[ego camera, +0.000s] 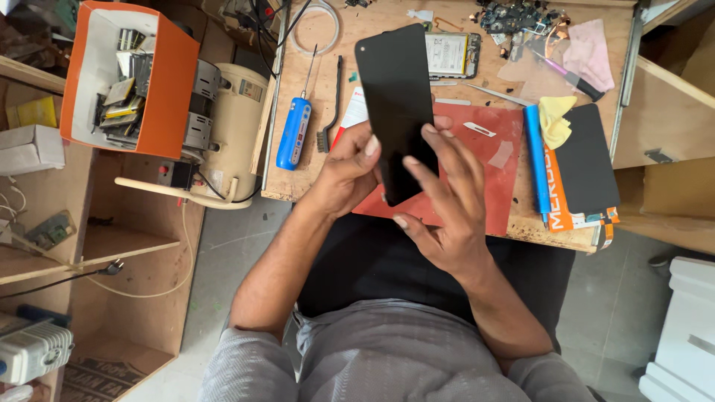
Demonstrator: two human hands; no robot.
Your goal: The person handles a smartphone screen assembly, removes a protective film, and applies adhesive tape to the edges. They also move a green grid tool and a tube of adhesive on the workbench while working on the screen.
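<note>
A black phone screen panel [395, 97] is held upright above a red work mat [491, 179] on the wooden bench [387, 22]. My left hand [346, 171] grips its lower left edge, thumb along the side. My right hand [443, 201] holds the lower right edge, with fingertips pressed on the dark front face. The lower end of the panel is hidden between both hands.
A blue-handled screwdriver [296, 130] and a small brush [328, 112] lie left of the mat. An opened phone body [450, 56], a blue pen-like tool [536, 160], a yellow cloth [555, 119] and a black pad [585, 160] sit at the right. An orange box of parts [160, 89] stands at the left.
</note>
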